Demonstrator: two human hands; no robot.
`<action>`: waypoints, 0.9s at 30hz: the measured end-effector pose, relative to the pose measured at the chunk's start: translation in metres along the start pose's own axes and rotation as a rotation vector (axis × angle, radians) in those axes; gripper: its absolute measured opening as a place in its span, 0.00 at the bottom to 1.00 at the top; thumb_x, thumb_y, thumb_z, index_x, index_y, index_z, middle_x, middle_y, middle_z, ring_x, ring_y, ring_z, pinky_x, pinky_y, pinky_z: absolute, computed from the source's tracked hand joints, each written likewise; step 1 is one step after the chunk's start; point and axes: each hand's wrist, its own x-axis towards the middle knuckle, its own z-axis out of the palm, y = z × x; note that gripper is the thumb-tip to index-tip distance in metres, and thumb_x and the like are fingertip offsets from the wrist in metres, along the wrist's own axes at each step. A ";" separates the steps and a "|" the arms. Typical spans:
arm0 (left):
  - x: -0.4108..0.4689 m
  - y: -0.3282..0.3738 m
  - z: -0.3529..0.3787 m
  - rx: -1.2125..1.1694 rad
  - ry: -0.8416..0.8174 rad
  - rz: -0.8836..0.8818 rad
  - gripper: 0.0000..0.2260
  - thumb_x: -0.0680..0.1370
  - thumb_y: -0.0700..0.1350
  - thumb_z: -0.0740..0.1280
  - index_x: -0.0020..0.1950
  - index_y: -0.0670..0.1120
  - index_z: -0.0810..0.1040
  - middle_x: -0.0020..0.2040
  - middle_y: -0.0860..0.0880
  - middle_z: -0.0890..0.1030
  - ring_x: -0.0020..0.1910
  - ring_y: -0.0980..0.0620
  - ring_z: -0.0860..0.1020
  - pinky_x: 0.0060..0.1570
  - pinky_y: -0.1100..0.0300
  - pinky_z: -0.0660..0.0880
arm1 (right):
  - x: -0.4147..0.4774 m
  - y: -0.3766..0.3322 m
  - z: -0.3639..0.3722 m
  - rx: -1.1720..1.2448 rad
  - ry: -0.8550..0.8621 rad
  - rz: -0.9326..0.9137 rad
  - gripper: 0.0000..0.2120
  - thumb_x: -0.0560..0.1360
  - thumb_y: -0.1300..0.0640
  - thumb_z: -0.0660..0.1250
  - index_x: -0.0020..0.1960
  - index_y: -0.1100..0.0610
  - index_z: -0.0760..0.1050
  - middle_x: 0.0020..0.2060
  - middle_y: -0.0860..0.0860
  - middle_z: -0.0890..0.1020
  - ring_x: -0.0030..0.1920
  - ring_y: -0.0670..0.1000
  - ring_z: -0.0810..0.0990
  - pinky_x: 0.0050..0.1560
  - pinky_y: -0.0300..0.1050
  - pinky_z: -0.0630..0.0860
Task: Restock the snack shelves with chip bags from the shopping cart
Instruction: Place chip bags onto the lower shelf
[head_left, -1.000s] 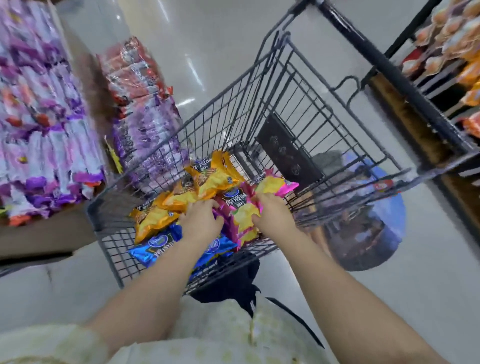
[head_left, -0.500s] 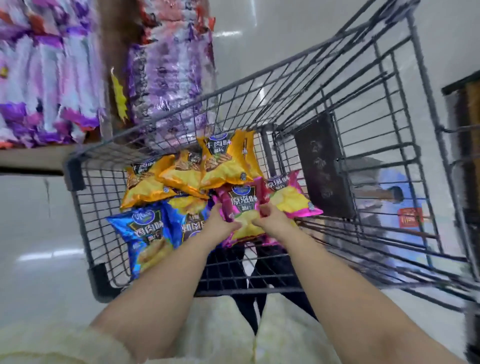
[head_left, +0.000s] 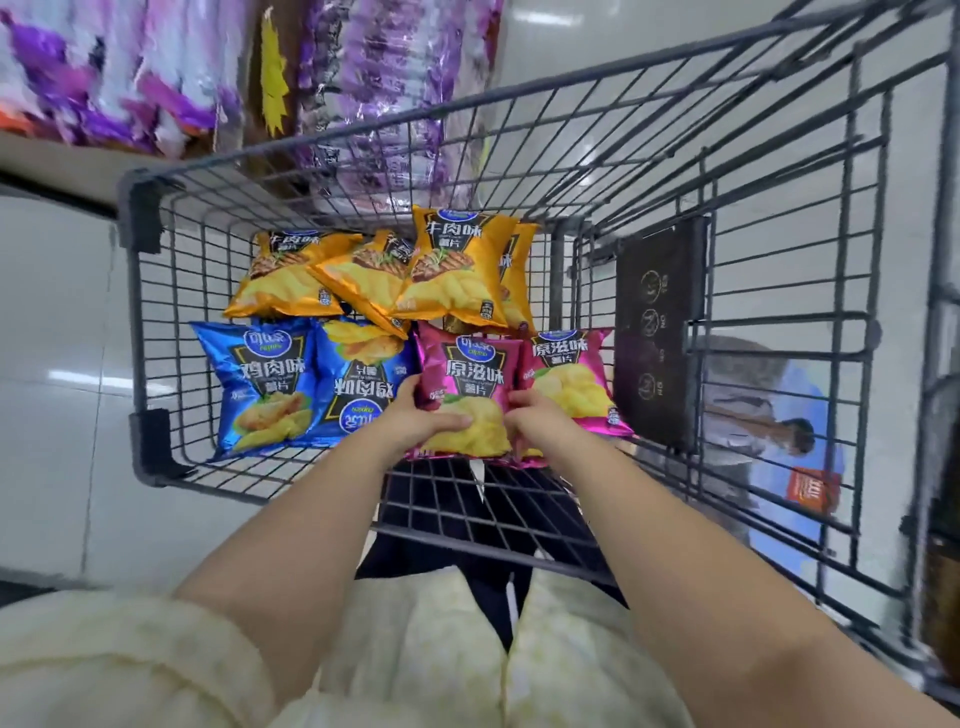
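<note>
Head – left hand (head_left: 417, 422), right hand (head_left: 537, 422) grip pink bag (head_left: 474, 375).

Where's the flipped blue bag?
Head view: left in the cart, the flipped blue bag lies between the upright blue bag and the held pink bag.

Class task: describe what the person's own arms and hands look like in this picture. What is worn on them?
The left forearm and right forearm are bare. The left hand and right hand wear no gloves, and no ring, watch or bracelet shows. A pale cream, fuzzy-looking sleeve is bunched near the left elbow; on the right arm no sleeve shows in the frame.
</note>
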 end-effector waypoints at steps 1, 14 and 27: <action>-0.011 0.000 -0.003 -0.027 -0.007 0.003 0.48 0.66 0.44 0.81 0.78 0.49 0.55 0.57 0.49 0.74 0.57 0.47 0.77 0.62 0.50 0.74 | -0.006 0.000 -0.002 -0.002 -0.013 -0.021 0.25 0.71 0.67 0.63 0.67 0.58 0.70 0.47 0.57 0.79 0.37 0.53 0.76 0.38 0.47 0.74; -0.162 -0.035 -0.080 -0.656 0.212 0.382 0.54 0.52 0.54 0.85 0.73 0.57 0.62 0.64 0.48 0.78 0.59 0.48 0.80 0.61 0.49 0.77 | -0.105 -0.095 0.058 -0.034 -0.407 -0.370 0.37 0.62 0.57 0.80 0.67 0.55 0.69 0.58 0.57 0.81 0.57 0.57 0.81 0.62 0.59 0.75; -0.284 -0.156 -0.218 -1.124 0.543 0.739 0.28 0.62 0.47 0.80 0.61 0.57 0.76 0.59 0.41 0.81 0.56 0.40 0.82 0.60 0.43 0.77 | -0.214 -0.161 0.280 -0.314 -0.528 -0.831 0.28 0.63 0.60 0.78 0.59 0.56 0.72 0.49 0.54 0.84 0.49 0.52 0.83 0.57 0.50 0.77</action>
